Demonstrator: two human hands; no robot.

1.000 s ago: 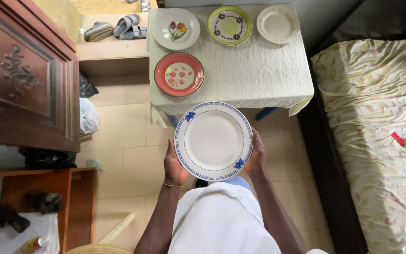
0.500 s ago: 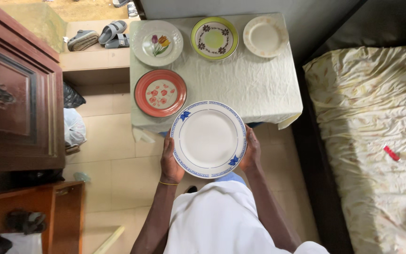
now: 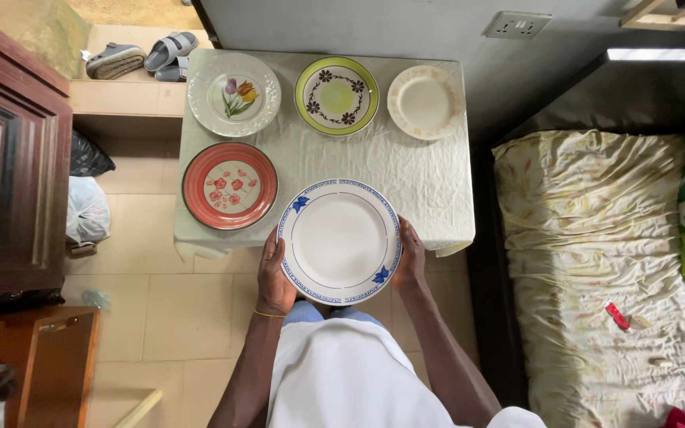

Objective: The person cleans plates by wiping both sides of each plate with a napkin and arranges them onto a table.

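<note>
Leftmost, the red floral plate (image 3: pixel 229 185) lies on the cloth-covered table (image 3: pixel 422 182). Beside it, the left hand (image 3: pixel 273 273) grips the white blue-rimmed plate (image 3: pixel 339 241) at its left edge over the table's near edge, while the right hand (image 3: pixel 411 257) clasps its right edge.

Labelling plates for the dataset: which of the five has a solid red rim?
The round plate with the broad red rim and red flowers, at the table's near left, beside the blue-trimmed white plate held in both hands. No other plate has red edging.
</note>
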